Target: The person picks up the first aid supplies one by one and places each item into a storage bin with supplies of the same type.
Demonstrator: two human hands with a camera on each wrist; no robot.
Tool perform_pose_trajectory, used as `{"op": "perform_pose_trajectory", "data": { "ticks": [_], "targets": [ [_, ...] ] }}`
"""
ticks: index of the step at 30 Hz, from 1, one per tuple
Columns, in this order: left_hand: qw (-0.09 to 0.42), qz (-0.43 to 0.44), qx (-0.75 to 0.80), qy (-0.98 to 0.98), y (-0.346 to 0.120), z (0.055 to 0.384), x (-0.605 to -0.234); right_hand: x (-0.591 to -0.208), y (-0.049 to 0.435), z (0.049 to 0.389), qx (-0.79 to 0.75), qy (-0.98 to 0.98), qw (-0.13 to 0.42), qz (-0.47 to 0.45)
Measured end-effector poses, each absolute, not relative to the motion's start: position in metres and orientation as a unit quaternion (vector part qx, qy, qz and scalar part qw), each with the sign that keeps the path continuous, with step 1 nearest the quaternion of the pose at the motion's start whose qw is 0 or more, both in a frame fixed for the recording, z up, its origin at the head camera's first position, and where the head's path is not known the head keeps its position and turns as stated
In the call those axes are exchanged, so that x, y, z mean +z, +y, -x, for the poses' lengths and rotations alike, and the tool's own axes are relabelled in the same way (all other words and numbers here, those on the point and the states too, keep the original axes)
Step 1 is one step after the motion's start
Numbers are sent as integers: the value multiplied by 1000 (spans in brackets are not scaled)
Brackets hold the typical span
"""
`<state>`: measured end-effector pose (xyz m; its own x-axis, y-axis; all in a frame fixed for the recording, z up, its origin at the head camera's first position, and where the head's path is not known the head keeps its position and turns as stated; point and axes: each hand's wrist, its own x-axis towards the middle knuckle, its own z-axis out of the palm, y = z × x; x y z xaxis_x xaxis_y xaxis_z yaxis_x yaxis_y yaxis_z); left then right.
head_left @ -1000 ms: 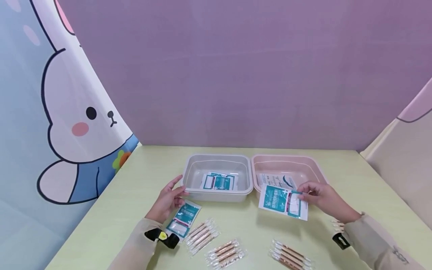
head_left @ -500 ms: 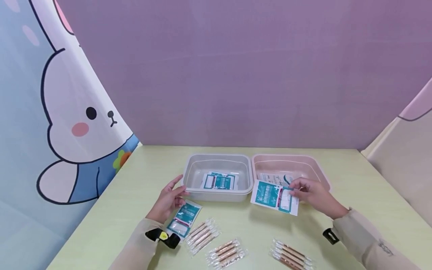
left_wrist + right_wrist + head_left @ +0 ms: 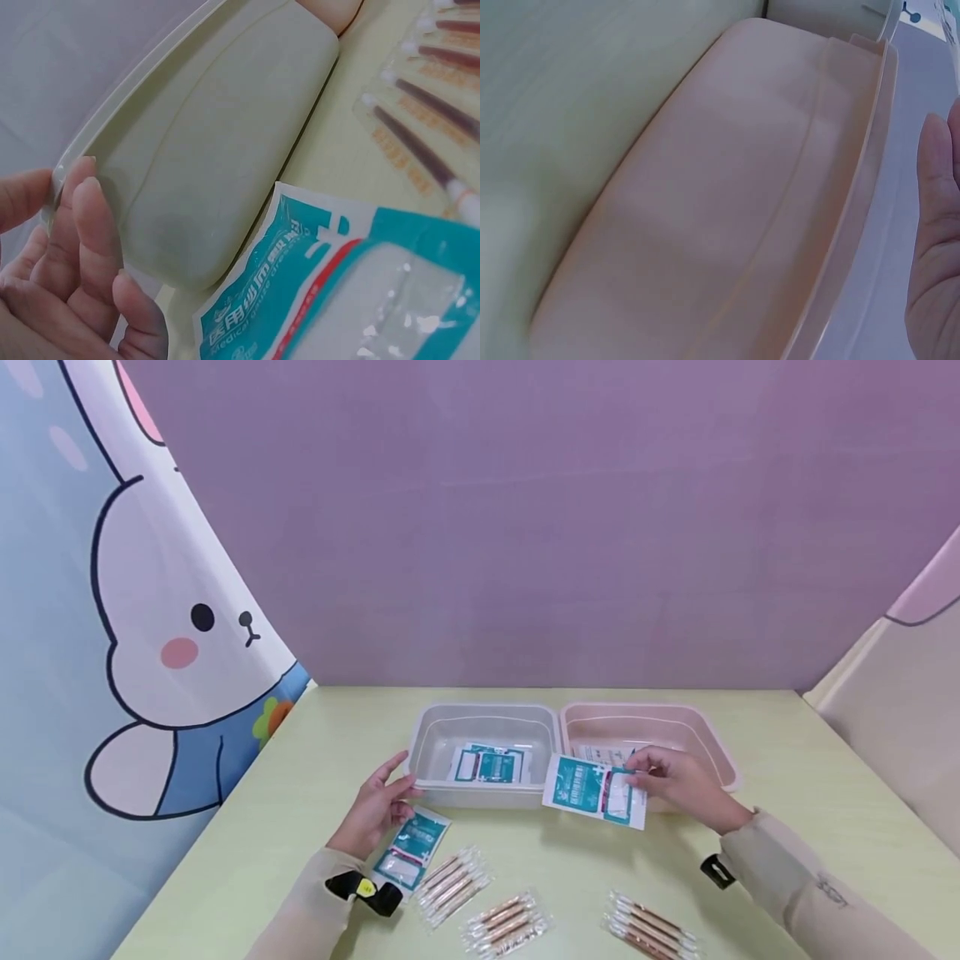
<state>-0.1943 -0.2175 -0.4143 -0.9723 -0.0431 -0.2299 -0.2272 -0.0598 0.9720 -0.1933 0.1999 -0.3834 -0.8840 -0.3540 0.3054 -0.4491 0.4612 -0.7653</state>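
- Left hand [image 3: 375, 810]: thumb and fingers are gripping the left end of the rim of a pale grey rectangular plastic bin [image 3: 480, 797].
- Right hand [image 3: 678, 781]: thumb and fingers are pinching the right end of a flat teal-and-white packet [image 3: 577, 787]; in the head view the packet is hanging above the table, covering part of both bins' near rims where they meet.
- Beside the left wrist, a second teal-and-white packet [image 3: 416, 841] is lying on the table, in front of the grey bin; in the left wrist view its print is partly readable, "Medical gauze".
- Pink rectangular plastic bin [image 3: 701, 743] is standing just right of the grey one.
- Teal-and-white packets [image 3: 491, 764] are lying inside the grey bin; a mostly white printed packet [image 3: 600, 755] is lying in the pink one, partly hidden.
- Nearer the person, three clear-wrapped bundles of brown-stemmed, white-tipped swabs [image 3: 651, 927] are resting on the pale yellow-green table [image 3: 300, 760].
- Behind, a plain purple backdrop [image 3: 525, 527] is hanging.
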Motion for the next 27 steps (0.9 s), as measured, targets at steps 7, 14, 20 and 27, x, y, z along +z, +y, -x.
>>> {"op": "perform_pose_trajectory", "data": {
  "ticks": [7, 14, 20, 27],
  "targets": [
    [64, 105, 719, 684, -218, 189, -417, -381, 184, 198, 459, -857, 52, -231],
    [65, 100, 721, 683, -219, 191, -414, -378, 171, 207, 477, -848, 31, -230],
    [62, 98, 720, 684, -217, 194, -412, -371, 158, 215, 477, -847, 28, -234],
    [59, 107, 715, 688, -217, 194, -414, -362, 145, 225, 462, -855, 29, -232]
  ]
}}
